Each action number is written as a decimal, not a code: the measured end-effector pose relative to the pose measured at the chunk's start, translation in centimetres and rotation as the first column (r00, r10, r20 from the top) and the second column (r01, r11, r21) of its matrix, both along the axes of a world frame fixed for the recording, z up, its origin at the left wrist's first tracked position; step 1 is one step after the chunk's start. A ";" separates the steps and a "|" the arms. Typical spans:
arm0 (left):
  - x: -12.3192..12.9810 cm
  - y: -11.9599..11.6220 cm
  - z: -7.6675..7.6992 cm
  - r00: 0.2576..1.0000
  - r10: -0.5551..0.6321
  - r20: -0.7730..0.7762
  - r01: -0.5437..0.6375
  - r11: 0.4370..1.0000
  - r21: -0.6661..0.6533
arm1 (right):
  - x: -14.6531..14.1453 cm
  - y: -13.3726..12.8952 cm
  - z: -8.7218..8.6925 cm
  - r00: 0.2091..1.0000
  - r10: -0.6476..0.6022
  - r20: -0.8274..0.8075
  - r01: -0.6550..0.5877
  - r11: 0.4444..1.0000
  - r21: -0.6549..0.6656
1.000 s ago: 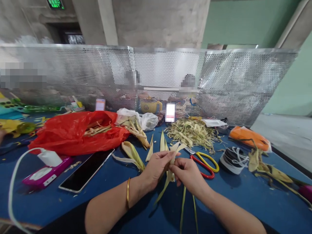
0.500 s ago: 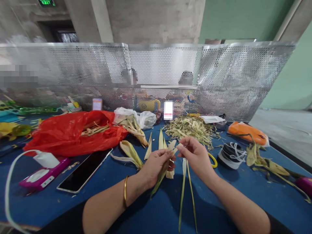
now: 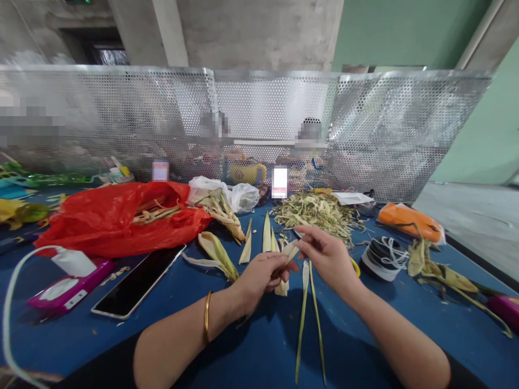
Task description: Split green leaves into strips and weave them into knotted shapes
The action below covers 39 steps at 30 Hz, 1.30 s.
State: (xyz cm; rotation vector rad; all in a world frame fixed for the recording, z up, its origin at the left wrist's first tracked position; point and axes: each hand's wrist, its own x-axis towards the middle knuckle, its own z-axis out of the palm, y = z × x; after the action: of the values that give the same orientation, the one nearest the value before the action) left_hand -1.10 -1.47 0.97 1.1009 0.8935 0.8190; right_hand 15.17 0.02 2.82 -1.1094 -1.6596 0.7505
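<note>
My left hand (image 3: 261, 274) is closed around a pale strip of dried husk (image 3: 290, 250) near the middle of the blue table. Thumb and fingers of my right hand (image 3: 327, 259) pinch the strip's upper end, close to my left fingertips. Two long thin husk strips (image 3: 301, 324) hang or lie below my right hand. Pointed husk pieces (image 3: 266, 233) lie just beyond my hands. Left of them is a curled husk (image 3: 219, 253). A heap of shredded husk (image 3: 318, 213) sits behind my right hand.
A red plastic bag (image 3: 109, 219), a phone (image 3: 140, 283) and a purple power strip (image 3: 68, 289) lie on the left. At the right are a spool with white cord (image 3: 384, 259), an orange packet (image 3: 411, 220) and dried leaves (image 3: 446, 273). A perforated metal screen (image 3: 162, 108) stands behind.
My left fingers have turned and closed lower on the strip, hiding more of its hanging tail. My right hand has shifted slightly, with its fingers extended further left over the strip.
</note>
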 end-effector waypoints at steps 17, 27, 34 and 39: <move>0.1 -0.1 -0.2 0.993 -0.037 -0.112 0.055 0.986 0.159 | 0.0 -0.1 -0.3 0.968 0.081 0.237 -0.052 0.991 -0.126; -0.4 0.1 0.2 0.998 -0.046 0.038 0.055 0.965 -0.258 | 3.2 2.8 -0.8 0.678 -0.072 0.732 0.108 0.994 -0.002; -0.5 0.2 0.2 0.995 -0.034 0.091 0.056 0.964 -0.258 | 3.1 3.2 -2.4 0.583 0.028 0.812 0.043 0.997 -0.066; -0.3 0.3 -0.5 0.993 -0.023 0.118 0.047 0.978 -0.205 | 3.0 3.0 -1.7 0.603 -0.001 0.797 0.048 0.998 -0.035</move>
State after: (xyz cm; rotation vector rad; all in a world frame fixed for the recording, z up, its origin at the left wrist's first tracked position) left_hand -1.44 -1.19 0.48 0.8762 0.8398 0.7350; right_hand 18.15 3.01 1.07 -1.6545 -2.3665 0.2469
